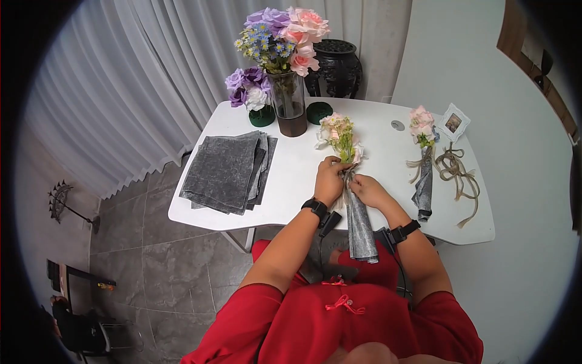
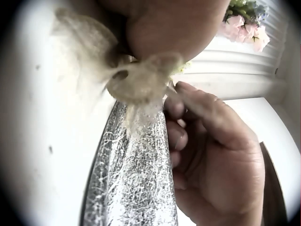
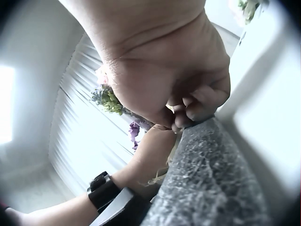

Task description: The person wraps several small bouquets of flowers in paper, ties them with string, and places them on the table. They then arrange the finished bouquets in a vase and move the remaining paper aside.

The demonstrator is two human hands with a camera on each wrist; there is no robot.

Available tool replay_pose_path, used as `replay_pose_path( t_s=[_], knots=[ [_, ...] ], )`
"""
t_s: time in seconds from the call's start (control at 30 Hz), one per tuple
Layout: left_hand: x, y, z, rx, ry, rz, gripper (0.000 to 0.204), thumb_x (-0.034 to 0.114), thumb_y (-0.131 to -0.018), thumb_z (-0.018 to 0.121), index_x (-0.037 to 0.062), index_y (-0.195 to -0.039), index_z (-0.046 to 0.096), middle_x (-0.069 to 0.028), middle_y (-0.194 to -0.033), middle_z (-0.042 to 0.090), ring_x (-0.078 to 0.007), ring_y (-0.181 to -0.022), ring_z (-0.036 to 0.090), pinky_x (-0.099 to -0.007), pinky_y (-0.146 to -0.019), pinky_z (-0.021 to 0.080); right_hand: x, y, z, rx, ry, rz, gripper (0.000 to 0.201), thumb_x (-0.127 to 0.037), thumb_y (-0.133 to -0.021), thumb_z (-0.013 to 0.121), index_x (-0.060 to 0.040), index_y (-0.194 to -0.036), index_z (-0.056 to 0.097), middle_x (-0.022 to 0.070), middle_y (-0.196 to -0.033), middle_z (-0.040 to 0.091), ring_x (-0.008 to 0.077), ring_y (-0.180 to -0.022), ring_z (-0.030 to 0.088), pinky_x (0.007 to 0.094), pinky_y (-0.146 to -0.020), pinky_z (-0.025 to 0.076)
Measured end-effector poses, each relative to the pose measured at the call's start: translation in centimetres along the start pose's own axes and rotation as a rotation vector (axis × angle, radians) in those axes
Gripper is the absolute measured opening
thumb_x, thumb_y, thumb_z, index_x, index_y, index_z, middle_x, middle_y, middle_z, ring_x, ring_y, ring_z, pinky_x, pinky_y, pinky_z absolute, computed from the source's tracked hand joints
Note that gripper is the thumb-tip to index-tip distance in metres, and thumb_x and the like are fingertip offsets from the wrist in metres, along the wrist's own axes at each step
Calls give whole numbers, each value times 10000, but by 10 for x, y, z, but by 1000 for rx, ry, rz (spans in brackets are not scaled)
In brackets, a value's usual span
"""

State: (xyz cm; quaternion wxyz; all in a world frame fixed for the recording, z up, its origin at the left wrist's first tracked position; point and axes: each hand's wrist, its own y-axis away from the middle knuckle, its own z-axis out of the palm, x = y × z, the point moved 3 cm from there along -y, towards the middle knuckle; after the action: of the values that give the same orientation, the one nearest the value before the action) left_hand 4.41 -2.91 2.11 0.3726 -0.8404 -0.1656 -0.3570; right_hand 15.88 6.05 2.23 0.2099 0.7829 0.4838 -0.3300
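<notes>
A small bouquet of pale pink and white flowers lies near the table's front edge, its stems rolled in grey patterned wrapping paper. A beige ribbon loops round the neck of the wrap, blurred in the left wrist view. Fingers of my left hand pinch the ribbon at the neck, just below the blossoms. From the other side my right hand pinches a ribbon strand with curled fingers, close beside the wrap. In the right wrist view the wrapping paper runs down below those fingertips, which hide the knot area.
Grey sheets are stacked at the table's left. Behind stand a glass vase of flowers and a low purple-and-white arrangement. At right lie another wrapped bouquet, loose ribbon and a small white frame.
</notes>
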Motion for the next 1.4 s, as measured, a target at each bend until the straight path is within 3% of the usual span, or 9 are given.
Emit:
replay_pose_path(
  t_s=[0.27, 0.37, 0.6, 0.8, 1.03, 1.1, 1.17, 1.27, 1.4],
  knots=[
    [14, 1, -3, -17, -109, -9, 366, -49, -771, 501, 135, -997, 721, -141, -1081, 570, -315, -1017, 514, -375, -912, 429, -27, 92, -15, -309, -883, 217, 213, -246, -917, 514, -121, -745, 533, -49, -653, 498, 34, -567, 444, 168, -508, 342],
    [15, 1, -1, -21, -132, 18, 325, -26, -743, 542, 119, -967, 727, -125, -1031, 576, -303, -977, 516, -374, -878, 442, -35, 111, -34, -214, -865, 164, 215, -226, -918, 510, -98, -746, 502, -32, -640, 481, 36, -550, 417, 178, -475, 318],
    [10, 2, 1, -14, -162, 61, 211, 121, -766, 584, 67, -919, 720, -128, -1011, 584, -303, -966, 514, -382, -873, 441, -59, 45, -81, -36, -1180, -133, 244, -180, -949, 437, -65, -734, 420, 14, -575, 386, 94, -487, 363, 207, -429, 276],
    [26, 2, -6, -44, -130, 3, 283, 254, -781, 629, 28, -940, 692, -148, -1050, 573, -322, -1018, 499, -387, -910, 413, -86, -22, -71, -31, -1274, -53, 231, -183, -932, 474, -66, -737, 434, 12, -623, 409, 90, -503, 373, 203, -417, 267],
    [29, 0, -6, -54, -203, 49, 476, 319, -711, 743, 12, -1040, 585, -185, -1040, 530, -347, -1016, 490, -401, -887, 426, -89, -30, -77, 105, -1117, -21, 202, -218, -945, 490, -40, -873, 552, 20, -665, 493, 93, -541, 445, 203, -479, 354],
    [28, -1, -6, -104, -219, 32, 505, 321, -694, 746, 11, -1058, 579, -187, -1050, 519, -348, -1024, 487, -399, -887, 428, -57, -34, -67, 100, -972, -67, 214, -227, -946, 503, -28, -960, 583, 31, -742, 572, 91, -614, 511, 198, -535, 402],
    [26, -2, -7, -89, -199, 27, 525, 320, -684, 749, 12, -1071, 572, -188, -1052, 514, -349, -1025, 487, -400, -887, 427, -22, -31, -61, 236, -302, 48, 215, -183, -912, 557, 15, -988, 596, 58, -825, 628, 133, -683, 585, 220, -591, 463],
    [23, -2, -8, -86, -174, -3, 560, 321, -668, 753, 9, -1090, 559, -188, -1057, 506, -351, -1024, 488, -398, -885, 429, 20, -17, -38, 214, -126, 88, 213, -153, -892, 587, 18, -1020, 593, 85, -878, 654, 159, -745, 621, 256, -645, 494],
    [23, -1, -8, -54, -152, -5, 555, 323, -656, 762, -4, -1054, 557, -189, -1050, 504, -346, -997, 503, -388, -866, 439, 16, -11, -21, 220, -458, 125, 223, -86, -852, 641, 21, -1040, 590, 90, -855, 655, 141, -756, 623, 258, -638, 503]
  ],
)
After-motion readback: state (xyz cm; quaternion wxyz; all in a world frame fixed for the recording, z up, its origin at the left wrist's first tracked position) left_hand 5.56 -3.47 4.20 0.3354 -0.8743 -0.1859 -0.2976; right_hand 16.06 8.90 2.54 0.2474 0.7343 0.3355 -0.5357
